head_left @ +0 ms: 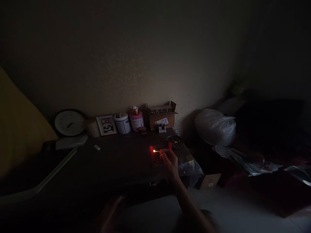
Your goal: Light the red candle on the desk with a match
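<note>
One tiny flame is the brightest thing in this dark room, and the right hand (169,160) has it: fingers pinched on a lit match (156,151), held out level so the burning tip sits away from the skin, just beside a red candle (151,152) standing on the table (116,161). A second red candle (170,145) stands just behind the hand, near a dark round dish (175,141). The match is low over the table's right part, tip nearly at the wick, though whether it touches is too dim to call.

Down at the bottom edge, the left hand (110,213) is a blur, cut off and shadowy; I can't tell if it grips anything. Along the wall line up a clock (69,122), a framed panda picture (106,125), two tubs (123,123) and a cardboard box (161,116). A white bag (215,127) sits off to the right.
</note>
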A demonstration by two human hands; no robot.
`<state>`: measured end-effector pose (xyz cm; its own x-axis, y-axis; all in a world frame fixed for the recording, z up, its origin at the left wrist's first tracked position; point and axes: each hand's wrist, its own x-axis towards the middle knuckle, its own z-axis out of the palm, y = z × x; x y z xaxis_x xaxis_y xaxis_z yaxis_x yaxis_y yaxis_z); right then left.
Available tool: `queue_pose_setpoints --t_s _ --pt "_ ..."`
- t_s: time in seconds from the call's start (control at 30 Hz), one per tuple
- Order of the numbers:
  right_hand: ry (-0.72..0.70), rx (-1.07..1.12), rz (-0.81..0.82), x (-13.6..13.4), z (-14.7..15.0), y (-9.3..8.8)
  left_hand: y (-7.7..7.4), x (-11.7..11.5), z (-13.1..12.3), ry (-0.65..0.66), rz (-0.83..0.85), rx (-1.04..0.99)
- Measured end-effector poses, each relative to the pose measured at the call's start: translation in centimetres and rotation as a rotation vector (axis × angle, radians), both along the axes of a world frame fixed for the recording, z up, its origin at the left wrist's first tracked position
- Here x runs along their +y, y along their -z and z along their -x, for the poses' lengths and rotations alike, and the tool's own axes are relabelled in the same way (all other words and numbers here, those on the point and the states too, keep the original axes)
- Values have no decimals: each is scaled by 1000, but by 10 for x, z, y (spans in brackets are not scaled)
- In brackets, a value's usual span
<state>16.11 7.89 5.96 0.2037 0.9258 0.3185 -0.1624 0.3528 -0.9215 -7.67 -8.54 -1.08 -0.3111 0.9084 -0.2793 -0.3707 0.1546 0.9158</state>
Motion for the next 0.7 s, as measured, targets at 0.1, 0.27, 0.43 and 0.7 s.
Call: queue_pose_setpoints --t_s 0.1,0.27,0.43,0.7 --pt "17 -6 1 2 3 -4 11 7 -1 -50 -17 2" --pt "45 -12 13 5 7 -10 43 18 3 -143 -3 -11" --pt "63 -6 32 10 13 -15 47 16 4 -138 -20 -24" --pt "64 -13 30 15 19 -18 26 9 -6 -172 25 -18"
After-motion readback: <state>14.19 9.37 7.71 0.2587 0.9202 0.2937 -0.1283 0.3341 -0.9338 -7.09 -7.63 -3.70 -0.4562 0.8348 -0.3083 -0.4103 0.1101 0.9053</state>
